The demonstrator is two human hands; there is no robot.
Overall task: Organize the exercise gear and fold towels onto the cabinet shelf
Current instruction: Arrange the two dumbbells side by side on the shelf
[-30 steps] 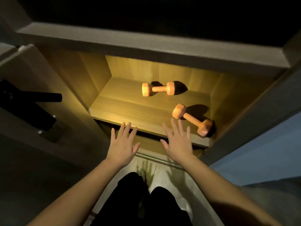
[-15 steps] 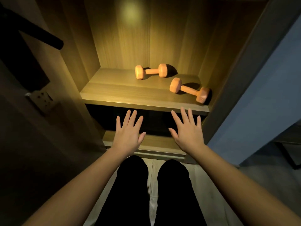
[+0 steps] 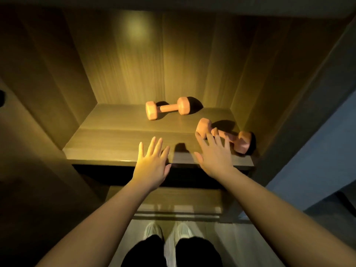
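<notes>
Head view: your left hand is over the front edge of the cabinet shelf, palm down, fingers straight and slightly fanned, gripping nothing. Your right hand reaches a little further in, fingers straight and spread. Its fingertips overlap the near dumbbell from this angle, and you cannot tell whether they touch it or hover above it.

That near dumbbell lies on its side at the right front of the shelf, angled, with its far head close to the right side wall. The rear dumbbell lies on its side further back, near the middle, roughly parallel to the back panel and well apart from both hands. Both are orange-pink with faceted heads and throw dark shadows to the right. Nothing lies between your left hand and the rear dumbbell; the left part of the shelf is bare wood.

The cabinet is wood grain, lit warm yellow from above, with a bright spot high on the back panel. Under the shelf is a dark gap, then a lower shelf. To the right is a blue-grey wall; the left side is in deep shadow. Below are your pale shoes and black trousers on a light floor.
</notes>
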